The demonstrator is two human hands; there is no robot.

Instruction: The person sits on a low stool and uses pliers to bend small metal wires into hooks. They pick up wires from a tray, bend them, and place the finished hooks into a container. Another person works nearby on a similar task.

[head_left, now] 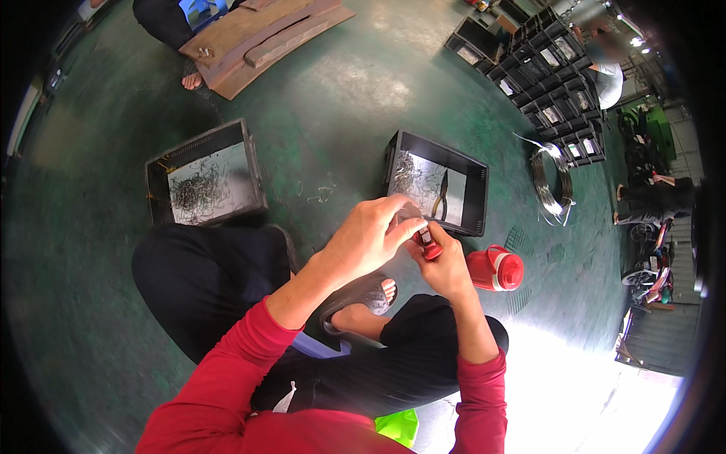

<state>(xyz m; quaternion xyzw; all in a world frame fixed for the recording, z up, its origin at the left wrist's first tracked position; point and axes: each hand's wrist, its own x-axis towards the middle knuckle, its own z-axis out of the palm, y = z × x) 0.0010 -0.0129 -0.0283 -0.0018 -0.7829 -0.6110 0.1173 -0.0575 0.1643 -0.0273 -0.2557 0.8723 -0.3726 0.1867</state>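
Both my hands meet in front of me, over the near edge of the right-hand black crate (474,203). My right hand (448,266) is closed around a small red-handled tool (431,250) with a metal part at its top; its exact kind does not show. My left hand (368,233) comes in from the left with thumb and fingers pinched together at the tool's upper end. What lies between those fingertips is too small to make out. Inside the right-hand crate are pliers (443,195) with dark jaws and yellowish handles, beside a heap of small bent wire pieces (404,170).
Another black crate (257,170) on the left holds many wire pieces (198,191). A red jug (497,268) stands right of my right hand. Farther right lie a wire coil (546,181) and stacked black crates (546,76). Other people are at the far left and right.
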